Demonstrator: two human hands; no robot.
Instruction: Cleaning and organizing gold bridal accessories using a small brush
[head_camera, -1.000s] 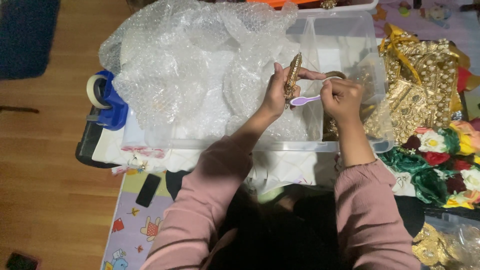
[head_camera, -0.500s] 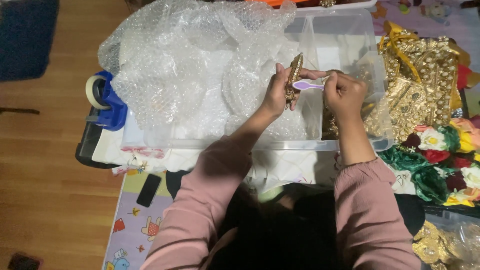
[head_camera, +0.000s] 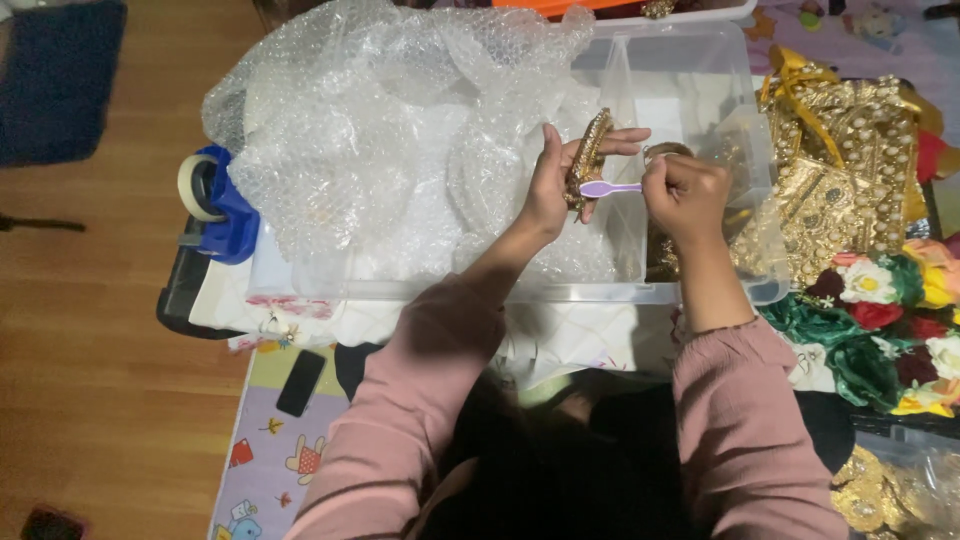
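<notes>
From my remote view I see first the wooden floor (head_camera: 90, 330) on the left, and on it a play mat (head_camera: 270, 450) with small cartoon figures. Over the mat stands a large clear plastic box (head_camera: 690, 90), and a big sheet of bubble wrap (head_camera: 380, 130) fills its left part and spills over the rim. To the right of the box lies a pile of gold embroidered cloth (head_camera: 850, 170), and below it a bunch of fabric flowers (head_camera: 890, 320) in red, white, yellow and green. At the left edge of the box there is a blue tape dispenser (head_camera: 215, 200). A black phone (head_camera: 300, 383) lies flat on the mat. Above the box, my left hand (head_camera: 555, 185) is clamped around a gold ornament (head_camera: 588, 158), held upright. My right hand (head_camera: 685, 195) is closed on a small purple brush (head_camera: 610, 188), and its head touches the ornament.
</notes>
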